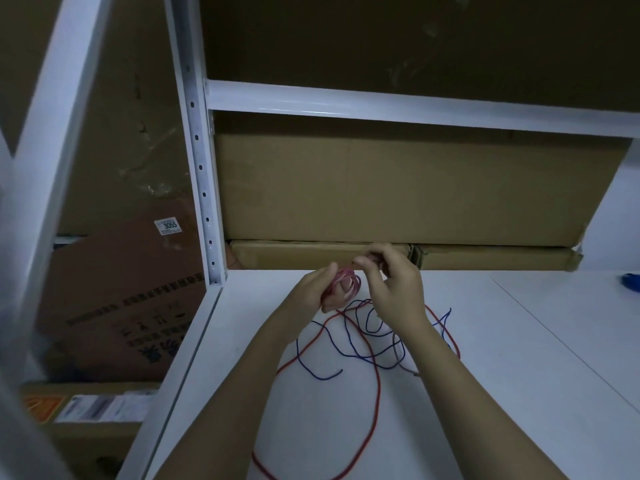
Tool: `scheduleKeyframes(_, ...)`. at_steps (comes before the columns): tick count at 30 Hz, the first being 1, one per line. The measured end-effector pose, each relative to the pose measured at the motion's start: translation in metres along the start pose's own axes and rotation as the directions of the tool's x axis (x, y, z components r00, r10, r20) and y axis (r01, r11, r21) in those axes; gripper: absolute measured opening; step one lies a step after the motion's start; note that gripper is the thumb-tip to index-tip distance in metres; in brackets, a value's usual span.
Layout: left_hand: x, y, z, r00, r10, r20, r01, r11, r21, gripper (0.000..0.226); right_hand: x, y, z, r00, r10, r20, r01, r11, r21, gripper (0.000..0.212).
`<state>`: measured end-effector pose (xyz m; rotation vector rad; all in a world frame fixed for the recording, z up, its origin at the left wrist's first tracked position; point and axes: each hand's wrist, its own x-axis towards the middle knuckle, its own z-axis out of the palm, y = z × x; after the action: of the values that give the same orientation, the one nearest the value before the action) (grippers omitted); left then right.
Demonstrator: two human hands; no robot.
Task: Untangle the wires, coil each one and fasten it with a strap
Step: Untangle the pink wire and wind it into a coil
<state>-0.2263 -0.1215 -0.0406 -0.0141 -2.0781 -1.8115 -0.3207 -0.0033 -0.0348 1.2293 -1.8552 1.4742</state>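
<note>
A small pink wire coil (347, 281) is held above the white shelf surface (519, 393). My left hand (320, 292) grips the coil from the left side. My right hand (391, 284) is raised just right of the coil, its thumb and fingers curled and pinching something small at the coil's top; what it pinches is hidden. Below the hands lies a tangle of a red wire (377, 386) and a blue wire (320, 375). A brownish wire (401, 358) lies partly under my right forearm.
Cardboard boxes (398, 188) fill the back of the shelf behind my hands. A white perforated upright post (202, 188) stands at the left. A blue object (631, 282) sits at the far right edge. More boxes (121, 306) stand left of the shelf.
</note>
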Motion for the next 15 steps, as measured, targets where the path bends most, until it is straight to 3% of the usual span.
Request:
scheduleKeyframes(4, -0.004, 0.006, -0.002, 0.999, -0.009, 0.051, 0.021, 0.97, -0.244, 0.053, 0.006, -0.002, -0.002, 0.974, 0.174, 0.148, -0.209, 0.94, 0.271, 0.018)
scheduleKeyframes(7, -0.008, 0.011, 0.001, 0.998, -0.051, 0.038, 0.062, 0.925, -0.374, 0.045, 0.008, -0.003, -0.005, 0.949, 0.224, 0.222, -0.29, 0.895, 0.338, 0.024)
scheduleKeyframes(11, -0.007, 0.011, 0.006, 0.999, -0.043, -0.028, 0.026, 0.893, -0.449, 0.034, 0.001, -0.005, -0.004, 0.937, 0.288, 0.197, -0.347, 0.835, 0.428, 0.013)
scheduleKeyframes(15, -0.006, 0.01, 0.004, 0.995, -0.064, -0.08, 0.009, 0.835, -0.55, 0.039, -0.005, 0.001, -0.005, 0.911, 0.347, 0.224, -0.412, 0.788, 0.457, 0.014)
